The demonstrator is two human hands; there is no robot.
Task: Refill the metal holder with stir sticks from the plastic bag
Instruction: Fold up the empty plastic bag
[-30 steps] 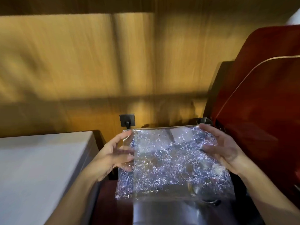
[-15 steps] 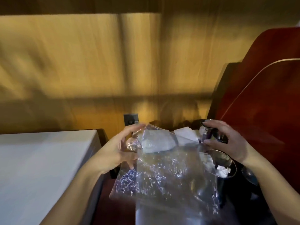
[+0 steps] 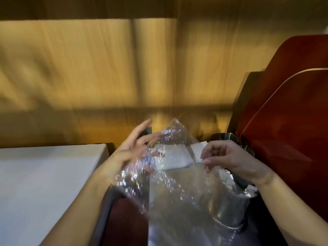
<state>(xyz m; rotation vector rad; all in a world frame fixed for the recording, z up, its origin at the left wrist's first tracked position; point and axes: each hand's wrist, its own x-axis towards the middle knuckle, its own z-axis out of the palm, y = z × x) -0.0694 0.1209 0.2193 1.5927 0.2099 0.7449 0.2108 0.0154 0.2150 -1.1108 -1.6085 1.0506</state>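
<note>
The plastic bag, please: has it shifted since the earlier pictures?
Yes. The plastic bag has tipped from flat and upright: its top edge, once level beside the dark wall plate, now peaks to that plate's right.

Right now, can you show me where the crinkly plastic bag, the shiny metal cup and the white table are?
plastic bag [image 3: 170, 176]: head view, its crinkled clear middle.
metal cup [image 3: 229, 213]: head view, its side wall, seen through the bag.
white table [image 3: 44, 183]: head view, its bare top.
</note>
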